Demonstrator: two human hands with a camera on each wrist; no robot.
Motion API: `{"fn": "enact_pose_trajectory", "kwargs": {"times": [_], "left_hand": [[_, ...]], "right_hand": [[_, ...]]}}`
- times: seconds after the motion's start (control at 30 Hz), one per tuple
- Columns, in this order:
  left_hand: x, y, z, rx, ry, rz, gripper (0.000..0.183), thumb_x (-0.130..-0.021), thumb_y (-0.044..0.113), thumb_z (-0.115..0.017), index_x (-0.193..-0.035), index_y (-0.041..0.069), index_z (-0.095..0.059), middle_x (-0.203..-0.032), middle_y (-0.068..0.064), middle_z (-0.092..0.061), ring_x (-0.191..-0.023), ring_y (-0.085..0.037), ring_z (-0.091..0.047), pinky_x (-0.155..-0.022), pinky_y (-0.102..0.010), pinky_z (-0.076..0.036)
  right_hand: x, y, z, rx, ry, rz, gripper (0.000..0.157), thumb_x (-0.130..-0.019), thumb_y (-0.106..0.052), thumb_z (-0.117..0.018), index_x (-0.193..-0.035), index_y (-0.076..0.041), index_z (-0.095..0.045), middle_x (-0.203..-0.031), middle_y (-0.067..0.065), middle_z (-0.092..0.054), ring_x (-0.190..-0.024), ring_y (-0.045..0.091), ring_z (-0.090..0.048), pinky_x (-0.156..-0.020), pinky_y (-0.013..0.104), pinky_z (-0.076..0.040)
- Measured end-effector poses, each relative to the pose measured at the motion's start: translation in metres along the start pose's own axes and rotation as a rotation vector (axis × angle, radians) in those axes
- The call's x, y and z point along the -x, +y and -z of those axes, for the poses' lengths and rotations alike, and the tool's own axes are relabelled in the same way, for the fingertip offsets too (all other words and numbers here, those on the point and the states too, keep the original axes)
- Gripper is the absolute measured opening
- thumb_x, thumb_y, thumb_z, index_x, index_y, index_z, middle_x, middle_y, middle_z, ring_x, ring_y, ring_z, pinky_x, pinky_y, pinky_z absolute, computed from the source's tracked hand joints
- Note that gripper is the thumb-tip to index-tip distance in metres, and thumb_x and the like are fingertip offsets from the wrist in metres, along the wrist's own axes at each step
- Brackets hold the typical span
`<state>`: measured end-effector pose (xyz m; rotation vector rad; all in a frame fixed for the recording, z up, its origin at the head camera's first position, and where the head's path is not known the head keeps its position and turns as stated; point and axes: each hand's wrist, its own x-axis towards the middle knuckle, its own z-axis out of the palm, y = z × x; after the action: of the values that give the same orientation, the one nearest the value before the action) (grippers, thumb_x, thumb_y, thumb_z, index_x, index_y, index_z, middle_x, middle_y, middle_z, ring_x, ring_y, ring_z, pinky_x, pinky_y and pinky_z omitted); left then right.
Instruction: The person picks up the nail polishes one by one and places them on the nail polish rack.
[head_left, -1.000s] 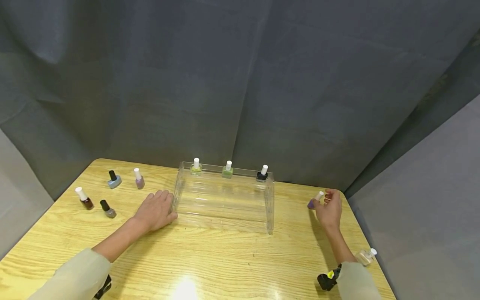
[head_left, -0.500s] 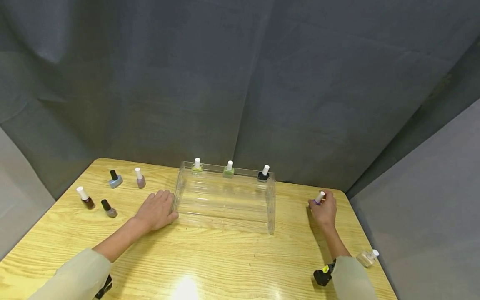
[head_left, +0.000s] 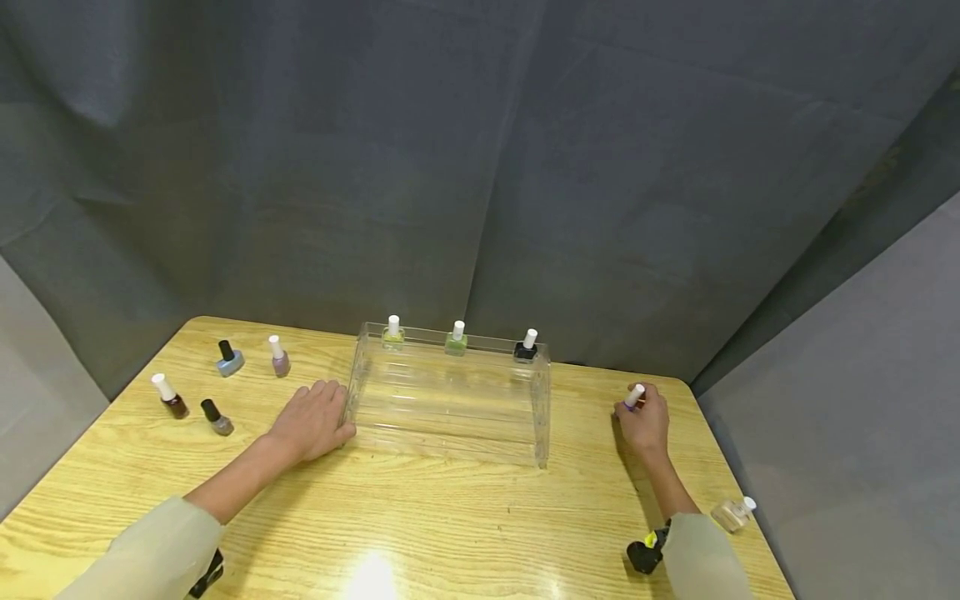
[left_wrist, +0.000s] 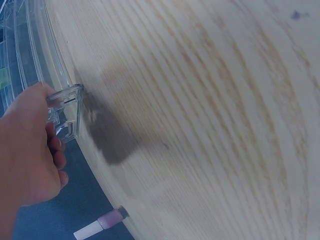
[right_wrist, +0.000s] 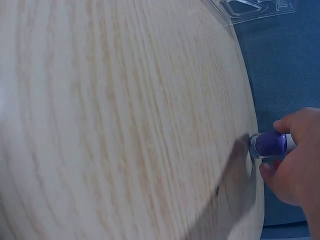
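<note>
My left hand (head_left: 311,421) holds the left end of a clear acrylic tiered rack (head_left: 442,400); in the left wrist view its thumb lies along the end panel, with the fingers curled beside it. Three nail polish bottles with white caps stand along the rack's back tier: a yellow-green one (head_left: 393,335), a green one (head_left: 456,341) and a black one (head_left: 525,350). Near the table's back right corner, my right hand (head_left: 647,425) grips a purple nail polish bottle (right_wrist: 270,144) between thumb and fingers. This bottle is upright with its base close over the table.
Left of the rack are a light blue bottle (head_left: 229,364), a mauve one (head_left: 281,365), a dark red one (head_left: 176,407) and a grey-brown one (head_left: 221,426). A beige bottle (head_left: 729,516) lies by the right edge. A dark curtain (head_left: 480,167) hangs behind the table (head_left: 450,533).
The right hand has closed in around the purple bottle and moved slightly left; the bottle, tilted earlier, has straightened up. The left hand and rack have stayed in place.
</note>
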<state>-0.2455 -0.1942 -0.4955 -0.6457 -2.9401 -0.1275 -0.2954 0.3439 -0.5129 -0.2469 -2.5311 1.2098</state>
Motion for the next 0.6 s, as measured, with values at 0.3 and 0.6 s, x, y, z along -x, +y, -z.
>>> {"fn": "enact_pose_trajectory", "kwargs": {"times": [0.3,0.6], "left_hand": [[-0.0002,-0.0007,-0.0009,0.011,0.006,0.003,0.030,-0.091,0.034,-0.063,-0.090,0.009,-0.047,-0.079,-0.002,-0.036,-0.072,-0.021,-0.035,-0.064,-0.035,-0.029],[-0.0002,-0.0002,-0.0006,0.024,-0.008,0.009,0.030,-0.091,0.035,-0.062,-0.091,0.009,-0.047,-0.080,-0.002,-0.037,-0.073,-0.021,-0.036,-0.064,-0.035,-0.030]], "right_hand": [[0.0032,0.0042,0.0018,-0.019,0.034,-0.007,0.044,-0.089,0.003,-0.058,-0.131,0.007,-0.046,-0.121,0.029,-0.046,-0.114,0.045,-0.051,-0.093,0.054,-0.042],[0.0062,0.0046,0.0018,-0.048,0.054,-0.008,0.050,-0.090,0.004,-0.059,-0.135,0.007,-0.039,-0.120,0.027,-0.049,-0.108,0.042,-0.056,-0.088,0.050,-0.045]]}}
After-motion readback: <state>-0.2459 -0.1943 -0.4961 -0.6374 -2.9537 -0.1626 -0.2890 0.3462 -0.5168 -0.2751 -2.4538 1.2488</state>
